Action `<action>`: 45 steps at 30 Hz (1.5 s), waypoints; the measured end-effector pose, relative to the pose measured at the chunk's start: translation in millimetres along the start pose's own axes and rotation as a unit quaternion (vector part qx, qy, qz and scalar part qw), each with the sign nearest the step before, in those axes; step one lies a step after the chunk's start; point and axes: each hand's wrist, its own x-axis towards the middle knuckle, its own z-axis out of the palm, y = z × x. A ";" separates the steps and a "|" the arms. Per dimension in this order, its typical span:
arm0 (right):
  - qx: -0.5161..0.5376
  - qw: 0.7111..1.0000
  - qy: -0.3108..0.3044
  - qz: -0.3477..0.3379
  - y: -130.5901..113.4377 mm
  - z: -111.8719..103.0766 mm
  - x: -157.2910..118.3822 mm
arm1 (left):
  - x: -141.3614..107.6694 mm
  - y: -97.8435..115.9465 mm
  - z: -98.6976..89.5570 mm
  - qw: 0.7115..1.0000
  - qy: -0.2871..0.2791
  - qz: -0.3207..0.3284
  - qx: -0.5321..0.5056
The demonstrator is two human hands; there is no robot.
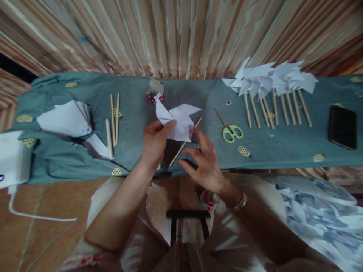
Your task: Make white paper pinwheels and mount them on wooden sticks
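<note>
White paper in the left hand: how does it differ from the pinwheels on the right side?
The white paper is held up by the left hand, while the pinwheels lie on the cloth. The white paper is one piece; the pinwheels are several, overlapping in a row, with their sticks side by side. Both are white, with pointed blades.

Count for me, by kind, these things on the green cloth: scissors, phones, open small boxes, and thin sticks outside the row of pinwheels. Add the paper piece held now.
Scissors: 1
Phone: 1
Open small box: 1
Thin sticks: 3
Held paper piece: 1
Total: 7
</note>
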 end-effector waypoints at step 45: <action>0.003 0.999 0.045 -0.016 6.8 -31.5 19.2 | -11.9 -4.1 7.6 0.997 -0.049 -0.060 -0.009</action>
